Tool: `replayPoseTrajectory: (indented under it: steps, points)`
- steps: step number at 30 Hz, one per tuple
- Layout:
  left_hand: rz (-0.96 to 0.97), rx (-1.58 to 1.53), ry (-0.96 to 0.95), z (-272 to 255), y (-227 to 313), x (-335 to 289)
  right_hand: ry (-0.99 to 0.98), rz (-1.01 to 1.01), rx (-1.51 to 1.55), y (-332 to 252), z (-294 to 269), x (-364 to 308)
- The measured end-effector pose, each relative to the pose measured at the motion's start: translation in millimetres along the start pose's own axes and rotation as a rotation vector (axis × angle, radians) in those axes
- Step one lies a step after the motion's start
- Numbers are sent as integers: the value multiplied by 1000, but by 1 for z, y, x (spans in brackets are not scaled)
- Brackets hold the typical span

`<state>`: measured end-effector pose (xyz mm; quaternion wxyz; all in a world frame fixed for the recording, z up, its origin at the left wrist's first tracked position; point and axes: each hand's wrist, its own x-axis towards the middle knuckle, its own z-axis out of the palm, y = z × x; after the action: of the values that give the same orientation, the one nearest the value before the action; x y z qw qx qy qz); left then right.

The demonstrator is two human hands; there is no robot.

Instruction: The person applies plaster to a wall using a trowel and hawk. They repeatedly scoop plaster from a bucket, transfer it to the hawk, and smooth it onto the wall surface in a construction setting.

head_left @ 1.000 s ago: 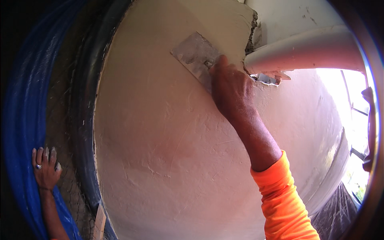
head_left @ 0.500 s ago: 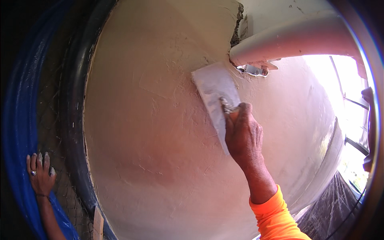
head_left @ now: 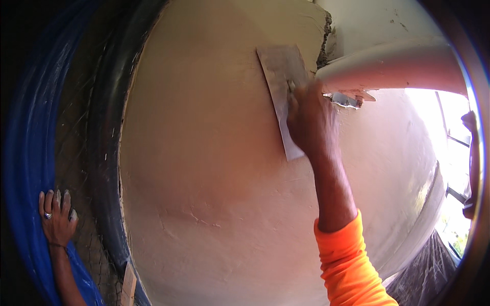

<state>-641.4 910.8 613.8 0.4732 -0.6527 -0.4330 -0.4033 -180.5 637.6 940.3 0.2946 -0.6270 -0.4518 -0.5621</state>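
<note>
My right hand (head_left: 312, 120), in an orange sleeve (head_left: 341, 250), is closed round the handle of a flat rectangular plastering trowel (head_left: 278, 76). The trowel's blade lies against a wide surface of wet, beige plaster (head_left: 204, 143), left of a thick pipe. Motion smears the fingers a little, and the hand hides much of the handle. At the lower left, my left hand (head_left: 58, 222) rests with its fingers stretched up on blue sheeting (head_left: 30, 168) and dark wire mesh (head_left: 87, 219). It wears a ring and a thin wristband, and its fingertips are marked with plaster.
The thick pipe (head_left: 398, 64) juts from the upper right, above a small ragged hole (head_left: 345, 100). Rough broken plaster (head_left: 324, 41) edges the wall there. A dark rounded tube (head_left: 109, 127) borders the plaster on the left, with a wood strip (head_left: 128, 285) below. Dark plastic sheeting (head_left: 426, 270) hangs lower right.
My right hand has moved the trowel upward across the plaster, and the blade stands more upright. The whole view has shifted slightly right. My left hand keeps its place on the sheeting.
</note>
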Motion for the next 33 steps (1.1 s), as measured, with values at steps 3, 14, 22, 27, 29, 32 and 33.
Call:
replayPoseTrajectory:
  steps: [3,14,22,27,29,32,33]
  points:
    - [-2,9,-2,-3,1,2,40,-116,31,-21,0,39]
    - [3,50,10,-9,4,6,-295,-569,51,-85,45,-64]
    - [-17,18,-12,10,-5,-5,-875,-644,70,-77,28,-216]
    - [-9,-4,7,20,-10,-12,-423,-449,58,17,-25,-166]
    - [-24,22,-30,22,-11,-14,-284,-274,-14,51,-40,-128]
    - [-42,24,-58,23,-10,-16,-157,-186,-50,84,-50,-85]
    - [-45,28,-60,23,-10,-15,-168,-158,-73,90,-50,-76]
